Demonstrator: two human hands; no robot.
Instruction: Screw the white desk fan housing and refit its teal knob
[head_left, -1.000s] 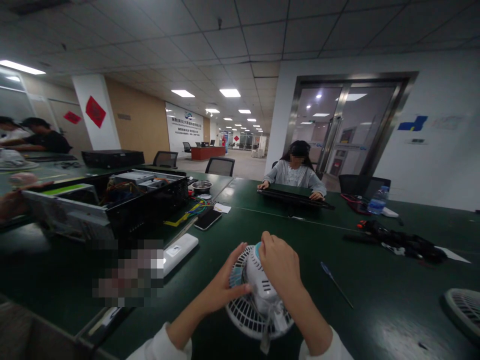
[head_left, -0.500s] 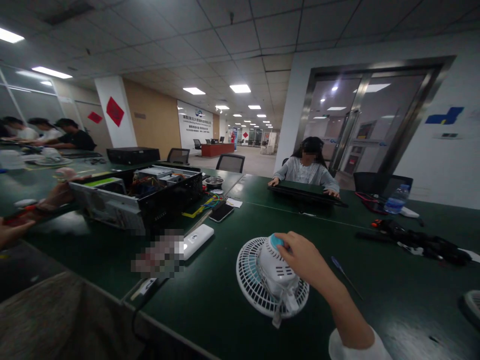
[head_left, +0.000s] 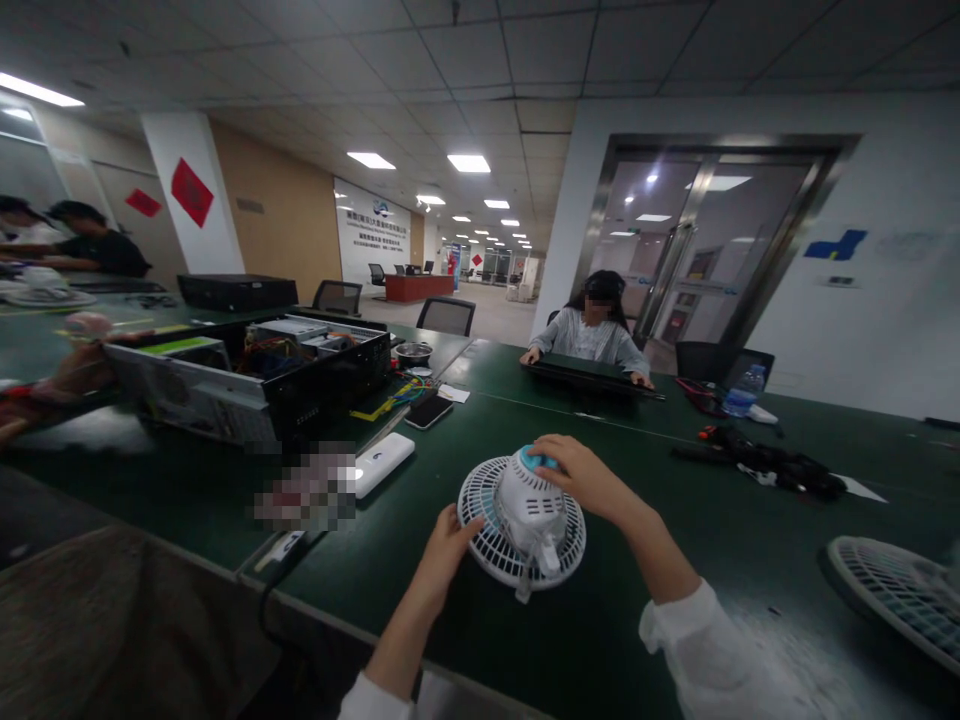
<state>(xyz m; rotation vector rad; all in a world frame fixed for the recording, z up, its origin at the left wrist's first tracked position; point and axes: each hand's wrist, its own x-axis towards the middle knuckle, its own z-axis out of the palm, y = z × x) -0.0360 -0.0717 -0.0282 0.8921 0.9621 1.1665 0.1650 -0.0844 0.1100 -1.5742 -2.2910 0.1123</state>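
A white electric fan (head_left: 534,515) lies face down on the green table, its round grille underneath and the motor housing pointing up. My left hand (head_left: 448,545) holds the left rim of the grille, thumb on top and the other fingers partly out of sight below. At the top of the housing is a light blue knob (head_left: 534,458). My right hand (head_left: 574,470) has its fingers closed around this knob. A bracket piece hangs at the near side of the housing.
Left stands an opened computer case (head_left: 255,385); another person's hand (head_left: 82,365) is beside it. A white power bank (head_left: 384,463) and a phone (head_left: 429,410) lie nearer. A co-worker opposite holds a black panel (head_left: 592,375). At right lies another fan grille (head_left: 892,600).
My left hand has come into view and taken hold of the grille's rim. My right hand stays on the knob. The view has shifted right, and the screwdriver no longer shows.
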